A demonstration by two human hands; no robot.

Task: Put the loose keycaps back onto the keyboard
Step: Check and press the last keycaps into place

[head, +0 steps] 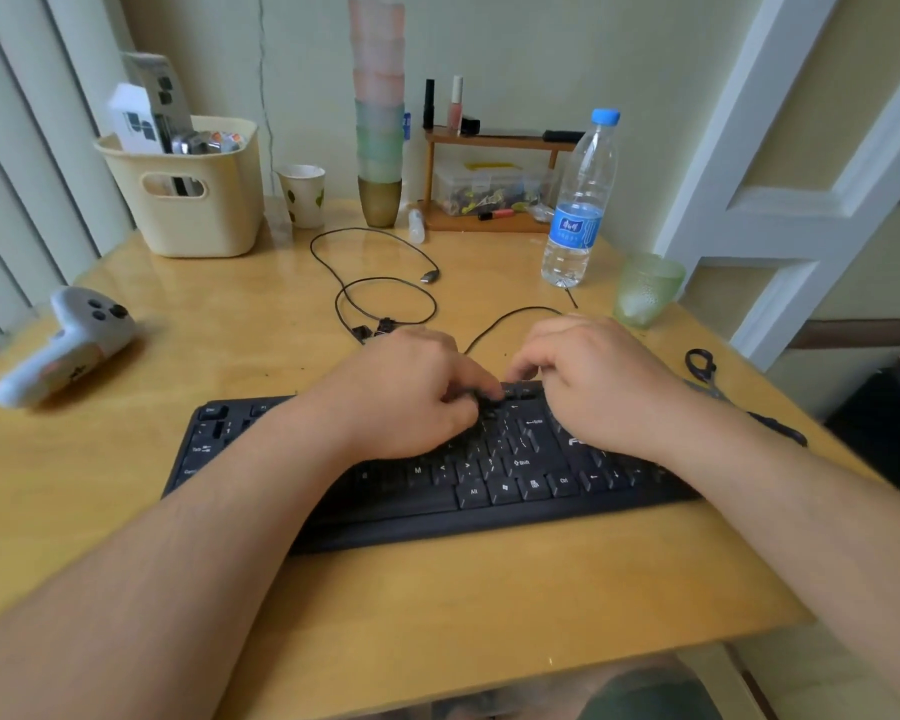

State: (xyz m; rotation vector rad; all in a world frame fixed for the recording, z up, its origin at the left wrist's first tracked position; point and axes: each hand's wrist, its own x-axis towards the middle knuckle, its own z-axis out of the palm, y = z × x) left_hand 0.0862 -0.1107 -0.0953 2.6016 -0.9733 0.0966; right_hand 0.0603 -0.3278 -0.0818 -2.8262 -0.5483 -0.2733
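A black keyboard (489, 480) lies across the middle of the wooden table (230, 324). My left hand (411, 392) hovers over its upper rows, thumb and forefinger pinching a small dark keycap (481, 400) down at the top row. My right hand (593, 381) sits just to the right, fingers bent, their tips resting on the top-row keys; nothing shows in its grasp. Two loose black keycaps (372, 330) lie on the table behind my left hand, beside the cable. Both forearms hide part of the keyboard.
The keyboard's black cable (380, 283) loops behind my hands. Scissors (702, 366) and a green glass (645, 288) stand at the right, near a water bottle (578, 210). A white controller (68, 345) lies at the left, and a cream basket (193, 200), cups and a small shelf (489, 179) line the back.
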